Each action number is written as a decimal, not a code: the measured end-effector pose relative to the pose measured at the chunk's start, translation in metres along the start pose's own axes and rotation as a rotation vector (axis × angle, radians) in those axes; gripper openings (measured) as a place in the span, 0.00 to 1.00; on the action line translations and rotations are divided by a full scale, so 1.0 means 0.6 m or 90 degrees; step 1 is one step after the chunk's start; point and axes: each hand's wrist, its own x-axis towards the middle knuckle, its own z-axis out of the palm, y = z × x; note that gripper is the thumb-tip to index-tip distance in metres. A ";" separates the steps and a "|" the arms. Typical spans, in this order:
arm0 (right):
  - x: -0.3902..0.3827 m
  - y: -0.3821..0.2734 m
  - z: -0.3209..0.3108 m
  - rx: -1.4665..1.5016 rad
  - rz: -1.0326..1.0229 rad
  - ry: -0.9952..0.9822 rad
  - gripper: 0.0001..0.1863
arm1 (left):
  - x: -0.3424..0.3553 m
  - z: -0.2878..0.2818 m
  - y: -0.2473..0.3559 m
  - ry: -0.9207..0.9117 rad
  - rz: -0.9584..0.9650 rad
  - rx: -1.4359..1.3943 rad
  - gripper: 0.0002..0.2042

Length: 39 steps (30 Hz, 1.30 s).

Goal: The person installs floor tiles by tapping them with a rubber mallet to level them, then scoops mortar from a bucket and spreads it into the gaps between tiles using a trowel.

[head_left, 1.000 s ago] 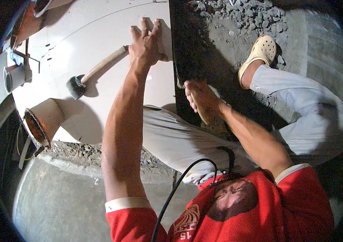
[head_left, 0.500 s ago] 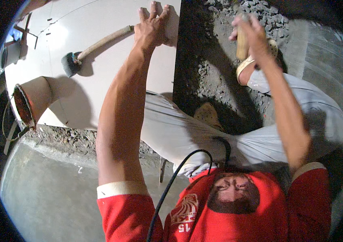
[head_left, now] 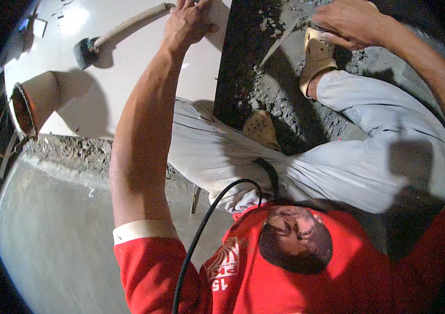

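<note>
My left hand (head_left: 188,23) lies on the large pale tile (head_left: 144,73) near its right edge, fingers stretched forward and partly cut off by the top of the view. Beside it is the handle end of a mallet (head_left: 85,52) with a dark head and a wooden handle. My right hand (head_left: 350,23) is curled above the rough grey bed, right over my clog. A narrow pale blade-like strip (head_left: 281,44) slants from near its fingers down to the rubble; the handle is hidden in the hand.
A tube-shaped container (head_left: 44,102) with a reddish inside lies on the tile at left. Loose grey rubble (head_left: 269,97) fills the strip right of the tile. My beige clogs (head_left: 316,55) stand there. A black cable (head_left: 206,225) crosses my red shirt. Smooth grey floor (head_left: 60,225) lies lower left.
My right hand has swung outward to the right and turned, with its elbow wide; the wooden handle seen in it before is now hidden. My left hand remains on the tile. The whole view has shifted slightly.
</note>
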 end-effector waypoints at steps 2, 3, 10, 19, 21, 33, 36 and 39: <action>0.043 -0.016 0.002 -0.076 -0.086 0.082 0.13 | -0.008 0.009 -0.007 0.019 0.003 -0.023 0.53; 0.062 -0.019 0.006 -0.074 -0.098 0.096 0.12 | -0.008 0.013 -0.010 0.001 -0.013 -0.009 0.53; 0.172 -0.042 0.069 -0.020 -0.150 0.265 0.14 | -0.006 0.010 -0.004 -0.036 -0.062 -0.009 0.50; 0.181 0.008 0.068 0.121 -0.093 0.192 0.19 | -0.012 -0.011 0.027 -0.027 -0.122 -0.096 0.48; 0.181 0.049 0.055 0.135 -0.111 0.235 0.19 | -0.011 -0.009 0.024 -0.016 -0.132 -0.123 0.48; 0.175 0.077 -0.031 0.007 -0.182 0.094 0.16 | -0.138 0.032 -0.019 0.245 -0.274 -0.275 0.21; 0.202 0.027 -0.009 -0.035 -0.248 0.103 0.18 | -0.227 0.027 -0.022 0.130 -0.489 -0.474 0.16; 0.236 -0.004 -0.005 -0.076 -0.260 0.097 0.19 | -0.278 0.039 -0.005 0.241 -0.594 -0.635 0.15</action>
